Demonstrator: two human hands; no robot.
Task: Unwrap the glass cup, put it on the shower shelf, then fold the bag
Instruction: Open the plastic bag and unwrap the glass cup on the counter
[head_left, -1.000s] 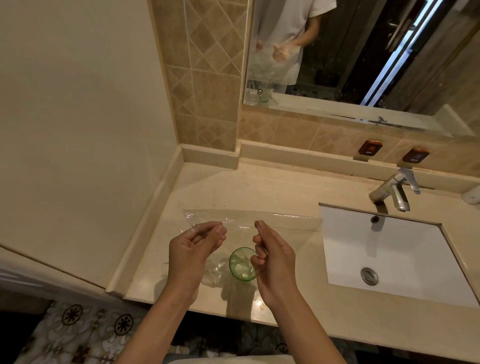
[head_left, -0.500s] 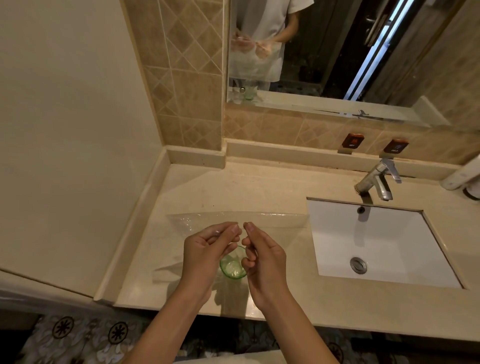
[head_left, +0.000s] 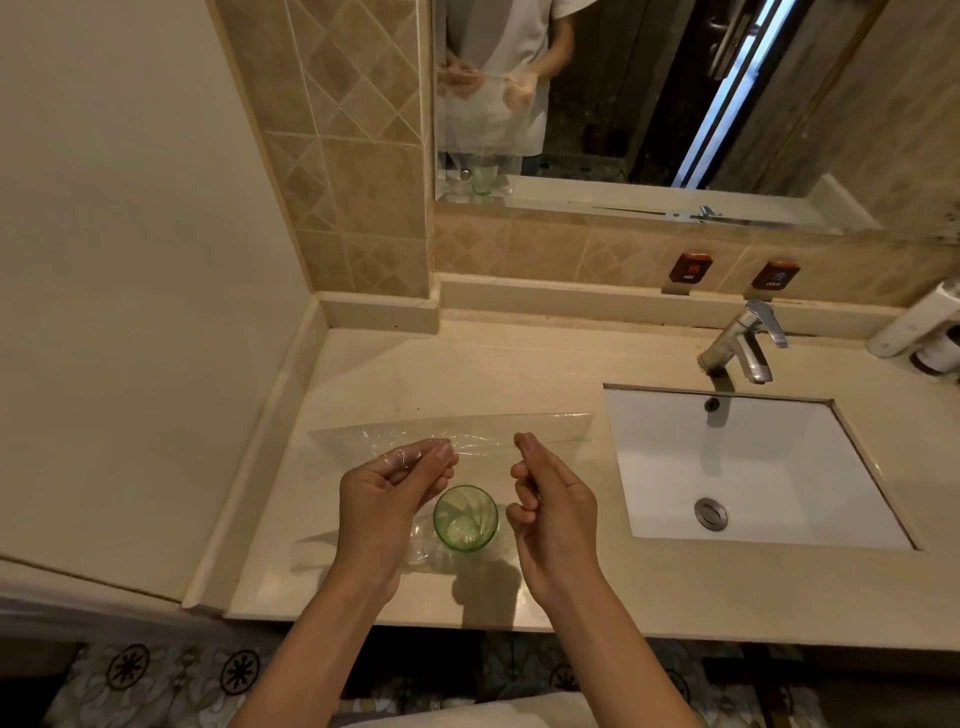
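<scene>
The glass cup (head_left: 466, 518) stands upright on the tabletop (head_left: 519, 374), near its front edge, between the left hand (head_left: 387, 493) and the right hand (head_left: 550, 506). The bag (head_left: 467, 434) hangs from both hands above and behind the cup, its lower part lying around the cup's base. The sink (head_left: 748, 467) is set into the tabletop to the right, with the faucet (head_left: 743, 345) behind it. A mirror (head_left: 675, 104) hangs on the wall behind the tabletop.
</scene>
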